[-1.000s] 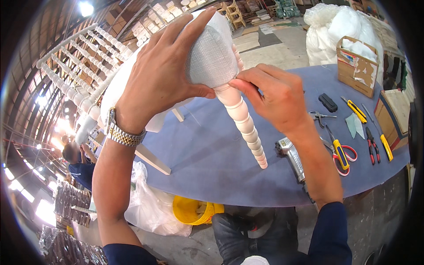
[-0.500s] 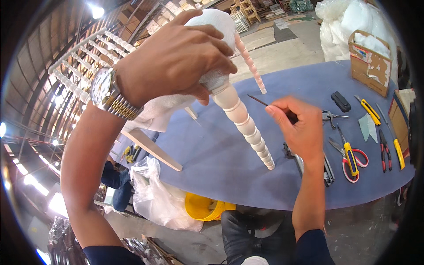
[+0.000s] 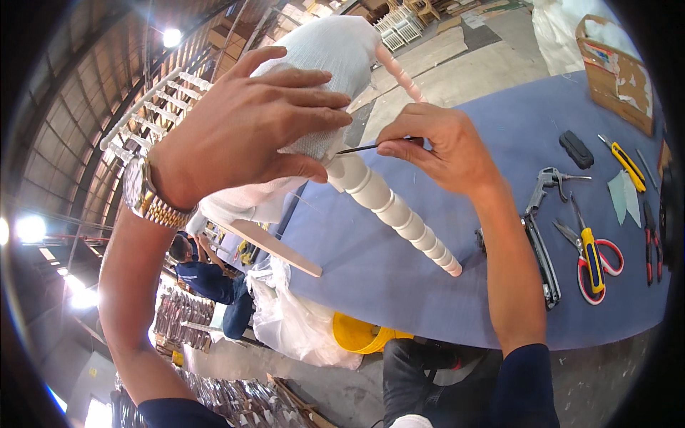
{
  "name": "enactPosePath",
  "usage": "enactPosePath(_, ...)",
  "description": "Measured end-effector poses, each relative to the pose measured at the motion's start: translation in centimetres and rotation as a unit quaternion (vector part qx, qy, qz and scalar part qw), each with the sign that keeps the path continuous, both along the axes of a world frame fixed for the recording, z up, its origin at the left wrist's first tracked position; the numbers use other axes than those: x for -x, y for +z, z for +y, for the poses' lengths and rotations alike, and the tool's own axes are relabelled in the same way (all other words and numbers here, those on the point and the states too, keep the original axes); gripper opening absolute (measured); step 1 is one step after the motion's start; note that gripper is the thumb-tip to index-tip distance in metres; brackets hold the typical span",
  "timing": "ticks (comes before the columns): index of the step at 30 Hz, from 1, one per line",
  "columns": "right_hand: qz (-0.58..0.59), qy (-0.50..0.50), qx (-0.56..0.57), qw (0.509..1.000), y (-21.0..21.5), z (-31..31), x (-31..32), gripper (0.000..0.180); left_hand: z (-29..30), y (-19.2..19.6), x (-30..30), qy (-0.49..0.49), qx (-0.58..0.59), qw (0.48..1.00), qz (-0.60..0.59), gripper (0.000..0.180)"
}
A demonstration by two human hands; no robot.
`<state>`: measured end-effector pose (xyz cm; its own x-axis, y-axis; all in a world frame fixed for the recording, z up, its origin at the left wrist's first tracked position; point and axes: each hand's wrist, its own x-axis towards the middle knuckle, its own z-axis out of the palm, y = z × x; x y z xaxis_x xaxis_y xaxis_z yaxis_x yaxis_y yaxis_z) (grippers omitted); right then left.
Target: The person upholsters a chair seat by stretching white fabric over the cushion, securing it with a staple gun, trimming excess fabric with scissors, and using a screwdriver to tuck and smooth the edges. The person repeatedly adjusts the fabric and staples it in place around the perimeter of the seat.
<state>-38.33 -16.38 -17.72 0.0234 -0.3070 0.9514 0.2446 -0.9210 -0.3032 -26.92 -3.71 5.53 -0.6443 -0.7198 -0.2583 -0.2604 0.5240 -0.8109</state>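
A chair lies tipped over on the blue table, its padded seat covered in white woven fabric. My left hand, a watch at its wrist, presses on this seat with fingers spread and thumb near the top of a white turned leg. Between thumb and fingers, my right hand pinches a thin dark pointed rod. Its tip meets the fabric's edge where leg and seat join; whether it goes under the fabric I cannot tell. The rod's other end is hidden in my hand.
Right of my forearm lie a staple gun, an air blow gun, scissors, a yellow screwdriver, a yellow cutter and pliers. A carton stands behind. A yellow bucket sits below; a co-worker works at left.
My right hand has moved left and up, bringing the rod's tip to the fabric at the leg's top. My left hand has shifted slightly down and left. The whole view has tilted a little.
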Motion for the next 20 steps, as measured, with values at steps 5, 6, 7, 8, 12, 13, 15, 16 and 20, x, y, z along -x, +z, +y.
enactPosePath(5, -0.006, 0.103, 0.068, 0.992, 0.9, -2.7, -1.8, 0.015, 0.2, -0.4, -0.6, -0.015, 0.021, 0.999, -0.028, 0.068)
enactPosePath(6, -0.012, 0.110, 0.080, 0.991, 1.2, -2.9, -2.0, 0.015, 0.2, -0.4, -0.7, -0.016, 0.028, 0.999, -0.040, 0.069)
enactPosePath(7, -0.017, 0.119, 0.089, 0.989, 1.3, -2.9, -2.3, 0.016, 0.3, -0.5, -0.7, -0.009, 0.028, 0.999, -0.041, 0.069)
enactPosePath(8, -0.026, 0.122, 0.097, 0.987, 1.6, -2.8, -2.7, 0.017, 0.3, -0.6, -0.6, -0.003, 0.027, 0.999, -0.041, 0.068)
enactPosePath(12, -0.015, 0.155, 0.097, 0.983, 2.1, -3.1, -2.9, 0.017, 0.4, -0.7, -0.6, 0.014, 0.027, 0.998, -0.046, 0.067)
enactPosePath(13, -0.013, 0.148, 0.094, 0.984, 2.0, -3.2, -2.8, 0.017, 0.4, -0.6, -0.5, 0.015, 0.025, 0.999, -0.042, 0.066)
enactPosePath(15, -0.010, 0.133, 0.092, 0.987, 1.9, -3.7, -2.7, 0.017, 0.3, -0.6, -0.4, 0.016, 0.020, 0.999, -0.033, 0.066)
enactPosePath(16, -0.010, 0.126, 0.091, 0.988, 1.8, -3.9, -2.7, 0.017, 0.3, -0.5, -0.3, 0.016, 0.019, 0.999, -0.034, 0.066)
enactPosePath(20, -0.007, 0.107, 0.089, 0.990, 2.1, -4.1, -3.1, 0.019, 0.3, -0.5, -0.4, 0.020, 0.017, 0.999, -0.033, 0.068)
